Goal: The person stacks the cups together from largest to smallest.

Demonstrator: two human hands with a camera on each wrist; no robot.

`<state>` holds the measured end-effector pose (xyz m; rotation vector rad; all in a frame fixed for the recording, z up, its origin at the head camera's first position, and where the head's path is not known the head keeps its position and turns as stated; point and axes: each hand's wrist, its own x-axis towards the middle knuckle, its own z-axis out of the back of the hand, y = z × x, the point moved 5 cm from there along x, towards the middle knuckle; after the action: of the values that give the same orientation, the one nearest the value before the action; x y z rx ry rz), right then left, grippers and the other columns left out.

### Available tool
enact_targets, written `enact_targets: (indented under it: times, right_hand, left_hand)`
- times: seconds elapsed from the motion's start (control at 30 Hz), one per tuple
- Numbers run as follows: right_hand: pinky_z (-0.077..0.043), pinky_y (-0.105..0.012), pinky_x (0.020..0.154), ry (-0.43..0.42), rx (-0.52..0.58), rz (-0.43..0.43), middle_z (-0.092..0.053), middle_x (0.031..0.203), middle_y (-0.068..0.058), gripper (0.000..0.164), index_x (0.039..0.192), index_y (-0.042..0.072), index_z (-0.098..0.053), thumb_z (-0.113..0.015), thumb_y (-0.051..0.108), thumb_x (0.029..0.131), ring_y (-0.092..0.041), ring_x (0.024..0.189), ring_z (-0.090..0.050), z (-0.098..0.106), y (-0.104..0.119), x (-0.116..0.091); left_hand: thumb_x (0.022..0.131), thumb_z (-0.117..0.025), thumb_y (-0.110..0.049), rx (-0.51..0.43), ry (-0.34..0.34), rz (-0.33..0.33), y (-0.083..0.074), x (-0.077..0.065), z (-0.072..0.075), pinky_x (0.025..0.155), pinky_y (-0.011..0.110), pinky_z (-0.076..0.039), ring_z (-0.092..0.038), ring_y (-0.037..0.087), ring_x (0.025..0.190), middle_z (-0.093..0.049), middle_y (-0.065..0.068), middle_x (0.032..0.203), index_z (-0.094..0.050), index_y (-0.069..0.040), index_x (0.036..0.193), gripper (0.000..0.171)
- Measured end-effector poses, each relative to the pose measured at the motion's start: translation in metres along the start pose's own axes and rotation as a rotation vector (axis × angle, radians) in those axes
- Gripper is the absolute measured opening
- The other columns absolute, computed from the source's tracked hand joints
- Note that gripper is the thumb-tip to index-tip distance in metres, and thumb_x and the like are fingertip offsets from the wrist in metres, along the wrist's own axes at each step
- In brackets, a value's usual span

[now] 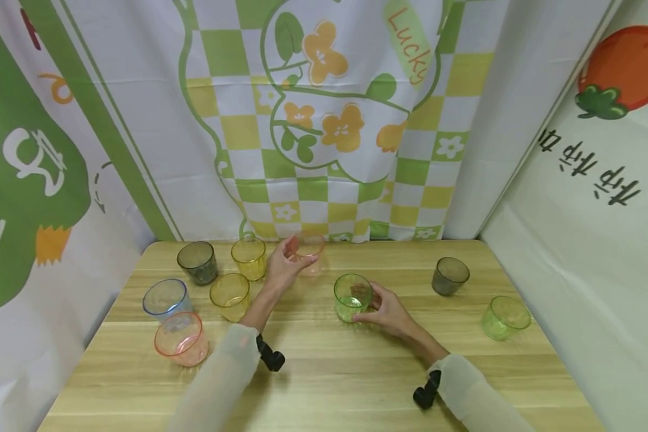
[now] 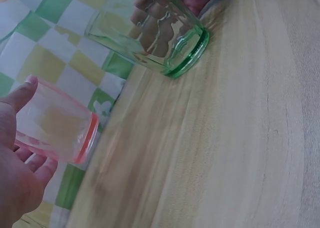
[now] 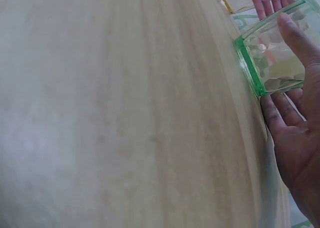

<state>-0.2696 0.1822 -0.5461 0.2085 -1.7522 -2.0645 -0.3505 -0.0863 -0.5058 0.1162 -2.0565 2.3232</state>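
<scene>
My left hand (image 1: pixel 282 266) holds a clear pink glass (image 1: pixel 310 255) by its side at the back middle of the table, thumb and fingers spread around it. In the left wrist view this pink glass (image 2: pixel 60 125) has a darker pink base. To the right and nearer, my right hand (image 1: pixel 393 312) grips a green glass (image 1: pixel 351 303) between thumb and fingers. The green glass (image 3: pixel 275 50) stands upright, its thick base close over the wood in the right wrist view. A gap separates the two held glasses.
At the left stand a dark grey glass (image 1: pixel 198 264), two yellow glasses (image 1: pixel 250 259), a blue glass (image 1: pixel 167 300) and another pink glass (image 1: pixel 183 342). A smaller grey glass (image 1: pixel 450 277) and a light green glass (image 1: pixel 504 319) stand right. Printed curtains (image 1: pixel 335 198) border the wooden table (image 1: pixel 335 378).
</scene>
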Motion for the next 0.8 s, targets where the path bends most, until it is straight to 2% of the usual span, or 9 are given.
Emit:
enact_targets:
  times: [0.17,0.4,0.7,0.8]
  right_hand:
    - [-0.059,-0.026,0.099,-0.006,-0.006,-0.005,-0.058,0.144,-0.033,0.083,0.151,-0.012,-0.045,-0.088,-0.006,0.081,-0.047,0.128,-0.063,0.0,0.001,0.0]
    - [-0.059,-0.027,0.1,-0.006,-0.005,-0.022,-0.059,0.144,-0.032,0.083,0.151,-0.011,-0.046,-0.089,-0.006,0.08,-0.048,0.129,-0.061,0.001,0.0,0.0]
    - [-0.056,-0.029,0.104,0.005,0.005,-0.012,-0.057,0.145,-0.034,0.082,0.15,-0.013,-0.045,-0.089,-0.005,0.081,-0.05,0.132,-0.058,0.001,0.002,0.0]
    - [-0.057,-0.028,0.104,0.002,-0.007,-0.009,-0.058,0.145,-0.033,0.082,0.149,-0.013,-0.046,-0.089,-0.005,0.08,-0.049,0.132,-0.059,0.002,0.001,0.0]
  left_hand:
    - [0.081,-0.095,-0.027,0.029,0.013,-0.017,-0.014,-0.004,0.001,0.113,0.046,-0.052,-0.055,0.04,0.14,-0.058,0.021,0.15,-0.047,-0.002,0.157,0.093]
    - [0.08,-0.096,-0.03,0.005,0.044,-0.028,-0.024,-0.007,0.003,0.112,0.042,-0.053,-0.058,0.034,0.138,-0.061,0.015,0.149,-0.053,-0.007,0.154,0.088]
    - [0.083,-0.094,-0.028,-0.032,0.115,-0.046,-0.038,-0.015,0.003,0.115,0.047,-0.051,-0.057,0.033,0.14,-0.057,0.021,0.152,-0.051,-0.005,0.155,0.088]
    - [0.083,-0.094,-0.029,-0.026,0.125,-0.06,-0.044,-0.018,0.004,0.115,0.047,-0.051,-0.058,0.03,0.139,-0.06,0.018,0.15,-0.051,-0.006,0.155,0.086]
